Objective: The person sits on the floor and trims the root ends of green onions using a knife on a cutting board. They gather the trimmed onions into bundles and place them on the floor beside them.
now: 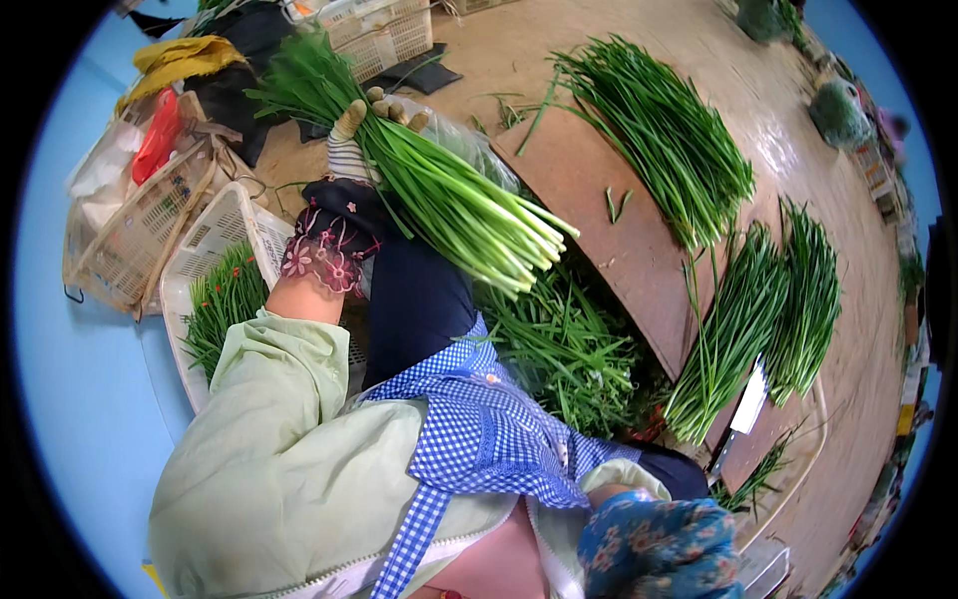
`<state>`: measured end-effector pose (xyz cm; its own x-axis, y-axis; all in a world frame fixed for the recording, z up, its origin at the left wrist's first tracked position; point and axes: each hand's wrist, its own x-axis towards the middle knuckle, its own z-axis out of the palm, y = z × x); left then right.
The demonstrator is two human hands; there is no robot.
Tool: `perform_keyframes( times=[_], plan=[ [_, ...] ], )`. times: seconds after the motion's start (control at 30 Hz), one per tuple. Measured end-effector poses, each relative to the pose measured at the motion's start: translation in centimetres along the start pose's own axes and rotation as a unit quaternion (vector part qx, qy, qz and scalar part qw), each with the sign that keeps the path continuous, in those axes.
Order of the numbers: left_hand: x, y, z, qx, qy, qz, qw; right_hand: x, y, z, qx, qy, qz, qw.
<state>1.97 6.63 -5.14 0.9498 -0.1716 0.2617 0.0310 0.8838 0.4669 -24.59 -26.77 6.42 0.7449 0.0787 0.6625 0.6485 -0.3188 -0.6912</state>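
Note:
My left hand (351, 158), in a striped glove with tan fingertips, is closed around a large bunch of garlic chives (454, 190). The pale stem ends point to the right, and the green leaf tips fan out to the upper left. This bunch hangs above my dark-trousered lap and the near edge of a brown board (624, 240). My right hand is out of sight; only a blue floral sleeve (659, 539) shows at the lower right. Across the board lie a long pile of chives (669, 130) and two smaller bunches (733, 324). Beside them rests a knife (750, 397) with a broad blade.
Loose green leaves (559, 344) lie in a heap below the board. At left, a white plastic basket (180, 290) holds chives with red bands, beside a crate (110, 255) with a red bag. Another white crate (399, 40) stands at the back, near yellow cloth (185, 62).

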Motion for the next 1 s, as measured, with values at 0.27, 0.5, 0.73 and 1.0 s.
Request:
perform_keyframes(
  times=[0.27, 0.5, 0.73, 1.0],
  plan=[
    [0.0, -0.8, 0.9, 0.026, 0.018, 0.003, 0.999, 2.2, 6.1, 3.6, -0.171, -0.050, 0.055, 0.982],
    [-0.5, -1.4, 0.5, 0.030, 0.089, -0.064, 0.994, 3.2, 13.2, 14.5, -0.260, -0.270, 0.163, 0.913],
    [0.1, -1.0, -0.7, 0.072, 0.192, -0.102, 0.973, 2.0, 19.2, 15.1, -0.064, -0.284, 0.313, 0.904],
    [1.8, -1.6, -0.8, 0.117, 0.311, -0.105, 0.938, 1.5, 18.8, 15.4, -0.149, -0.264, 0.276, 0.912]
  ],
)
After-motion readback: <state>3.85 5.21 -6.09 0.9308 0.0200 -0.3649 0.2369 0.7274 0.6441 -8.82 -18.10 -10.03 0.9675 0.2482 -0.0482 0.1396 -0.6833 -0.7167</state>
